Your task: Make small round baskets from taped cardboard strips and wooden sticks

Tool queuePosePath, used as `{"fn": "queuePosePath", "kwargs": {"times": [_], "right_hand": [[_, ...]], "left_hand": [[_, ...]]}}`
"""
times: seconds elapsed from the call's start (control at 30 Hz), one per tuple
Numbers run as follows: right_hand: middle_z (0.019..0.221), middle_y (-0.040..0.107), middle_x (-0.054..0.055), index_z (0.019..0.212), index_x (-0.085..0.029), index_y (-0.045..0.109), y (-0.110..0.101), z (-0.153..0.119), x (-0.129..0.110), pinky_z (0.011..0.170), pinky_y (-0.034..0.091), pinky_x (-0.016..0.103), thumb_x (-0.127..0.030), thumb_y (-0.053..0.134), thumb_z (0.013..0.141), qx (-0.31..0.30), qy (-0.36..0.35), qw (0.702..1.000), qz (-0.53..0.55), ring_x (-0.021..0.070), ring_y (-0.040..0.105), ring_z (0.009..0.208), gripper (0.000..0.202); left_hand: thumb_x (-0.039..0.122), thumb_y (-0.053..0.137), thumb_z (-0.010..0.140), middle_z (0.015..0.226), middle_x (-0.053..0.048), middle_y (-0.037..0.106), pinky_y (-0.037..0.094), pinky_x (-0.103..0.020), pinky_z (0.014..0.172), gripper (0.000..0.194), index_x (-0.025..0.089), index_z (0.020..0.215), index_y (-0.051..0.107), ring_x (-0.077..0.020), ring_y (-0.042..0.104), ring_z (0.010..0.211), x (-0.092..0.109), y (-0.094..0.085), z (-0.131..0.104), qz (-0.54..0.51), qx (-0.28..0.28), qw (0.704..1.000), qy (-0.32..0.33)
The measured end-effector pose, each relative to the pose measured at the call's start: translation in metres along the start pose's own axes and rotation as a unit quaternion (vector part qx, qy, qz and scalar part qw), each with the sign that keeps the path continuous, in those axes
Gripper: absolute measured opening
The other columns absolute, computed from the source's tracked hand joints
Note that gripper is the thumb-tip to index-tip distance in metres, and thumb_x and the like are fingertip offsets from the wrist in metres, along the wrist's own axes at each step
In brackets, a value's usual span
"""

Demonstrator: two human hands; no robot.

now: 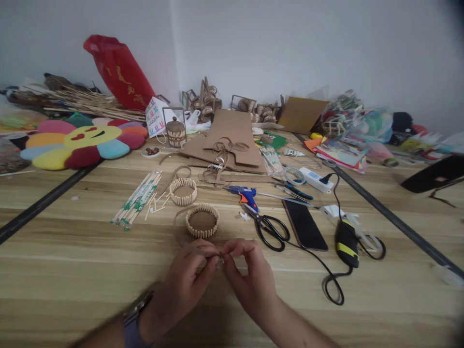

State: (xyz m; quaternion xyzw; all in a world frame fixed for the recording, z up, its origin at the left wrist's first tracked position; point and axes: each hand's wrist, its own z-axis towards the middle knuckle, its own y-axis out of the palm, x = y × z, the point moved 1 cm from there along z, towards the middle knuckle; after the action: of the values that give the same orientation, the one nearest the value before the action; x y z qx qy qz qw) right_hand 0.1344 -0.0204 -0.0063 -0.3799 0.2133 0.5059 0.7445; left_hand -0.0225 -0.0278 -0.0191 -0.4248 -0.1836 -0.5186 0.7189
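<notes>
- We hold both bare hands together low over the pale wood-grained surface (108,270), fingertips meeting just on our side of the nearest basket.
- Our left hand (190,273) has its thumb and index fingers closed in a pinch on a thin, narrow brown strip (220,256), apparently of card; our hands hide most of it.
- Our right hand (250,270) has its thumb and index fingers drawn together at the strip's end; we cannot tell whether they grip it or only touch it.
- We judge the strip to be almost weightless, bendable and a little springy, easily creased or torn; it is best taken near its end, flat between the finger pads.
- Just beyond our left hand stands a round, shallow basket of short pale wooden pieces around a brown base (202,221). It looks light, and its wall could be fragile under a hard squeeze, so we would take it low, by the base.
- Behind it we see a similar pale wooden ring (183,192).
- To the right lie black-handled metal scissors (272,232), a blue-and-orange glue gun (248,194) and a flat black phone (306,224).
</notes>
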Motion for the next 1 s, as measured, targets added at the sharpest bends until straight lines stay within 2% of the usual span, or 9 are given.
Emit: {"fn": "queuePosePath", "kwargs": {"times": [0.2,0.57,0.77,1.0], "right_hand": [[0.076,0.068,-0.001,0.084,-0.026,0.043,0.0009,-0.0013,0.0025,0.064,0.055,0.023,-0.009,0.055,0.082,0.002,0.024,0.999,0.035,0.0138,0.069,0.069,0.021],[0.078,0.071,0.0,0.084,-0.026,0.045,-0.0017,0.0003,0.0017,0.065,0.056,0.026,-0.011,0.057,0.084,-0.013,0.016,0.999,0.031,0.0153,0.07,0.07,0.019],[0.078,0.07,0.0,0.084,-0.027,0.043,0.0002,-0.0014,0.0059,0.064,0.055,0.025,-0.009,0.054,0.083,-0.019,0.031,0.998,0.059,0.0146,0.069,0.07,0.021],[0.081,0.07,0.002,0.086,-0.026,0.041,0.0013,-0.0037,0.007,0.066,0.055,0.028,-0.011,0.054,0.084,-0.022,0.054,0.994,0.089,0.0161,0.069,0.073,0.02]], "left_hand": [[0.012,0.055,0.093,0.089,-0.001,0.071,0.052,-0.024,0.079,0.015,0.022,0.092,0.066,-0.0149,0.066,0.087,0.0017,-0.0015,0.0029,-0.004,0.003,1.0,0.001],[0.016,0.055,0.094,0.091,-0.004,0.072,0.054,-0.027,0.079,0.014,0.022,0.093,0.068,-0.017,0.067,0.087,0.0005,-0.0009,0.0012,0.01,0.0,1.0,-0.015],[0.014,0.055,0.094,0.093,-0.003,0.072,0.052,-0.026,0.081,0.015,0.023,0.097,0.066,-0.0163,0.067,0.089,-0.0006,-0.0004,0.0013,-0.004,-0.014,1.0,-0.005],[0.012,0.055,0.094,0.091,-0.002,0.072,0.052,-0.025,0.079,0.015,0.022,0.092,0.066,-0.0153,0.066,0.087,0.0022,-0.0028,0.0031,0.002,0.0,1.0,0.003]]}}
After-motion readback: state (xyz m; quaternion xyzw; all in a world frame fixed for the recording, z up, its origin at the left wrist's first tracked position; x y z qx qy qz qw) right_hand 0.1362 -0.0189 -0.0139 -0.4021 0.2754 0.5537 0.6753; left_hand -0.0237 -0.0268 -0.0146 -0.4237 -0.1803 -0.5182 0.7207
